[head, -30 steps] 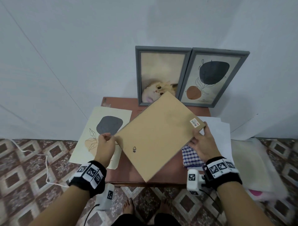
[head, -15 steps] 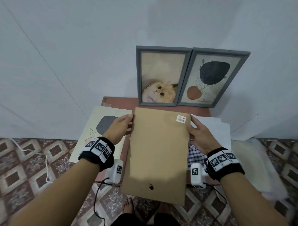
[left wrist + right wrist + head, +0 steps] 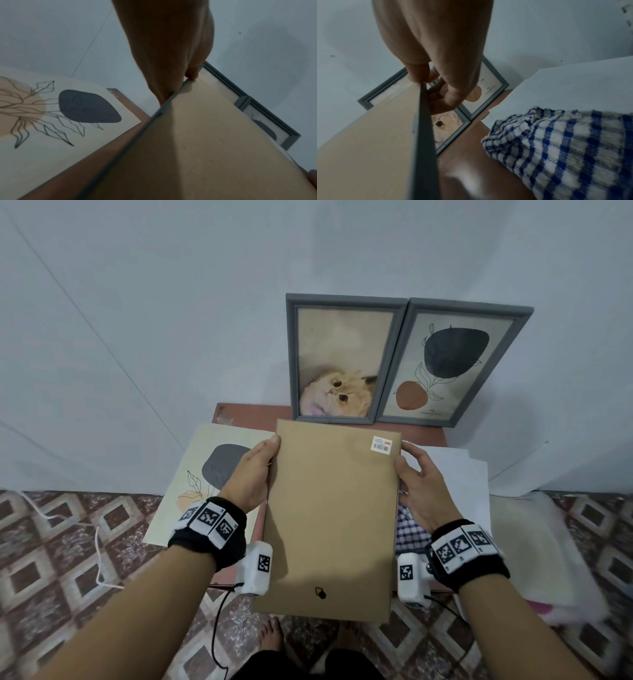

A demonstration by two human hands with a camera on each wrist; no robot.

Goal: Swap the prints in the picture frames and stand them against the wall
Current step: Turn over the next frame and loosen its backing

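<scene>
I hold a grey picture frame [image 3: 332, 515] back side up, its brown backing board with a barcode sticker [image 3: 381, 445] facing me. My left hand [image 3: 253, 474] grips its left edge and my right hand [image 3: 418, 484] pinches its right edge, thumb on top and fingers underneath. The wrist views show the left hand [image 3: 171, 54] and right hand [image 3: 436, 54] on the frame's thin grey rim [image 3: 424, 135]. A cat frame [image 3: 339, 361] and an abstract-print frame [image 3: 452, 364] lean upright against the wall. A loose abstract print [image 3: 205, 470] lies flat at the left.
The small brown table [image 3: 246, 414] stands against a white wall. A blue checked cloth [image 3: 409, 529] and white papers [image 3: 455, 470] lie on its right side. Pale bedding [image 3: 534, 549] lies on the patterned tile floor at the right. A white cord [image 3: 96, 542] trails at the left.
The held frame has turned from a diagonal to lengthwise towards me, its near end now overhanging the table's front edge. My left hand has moved up its left edge.
</scene>
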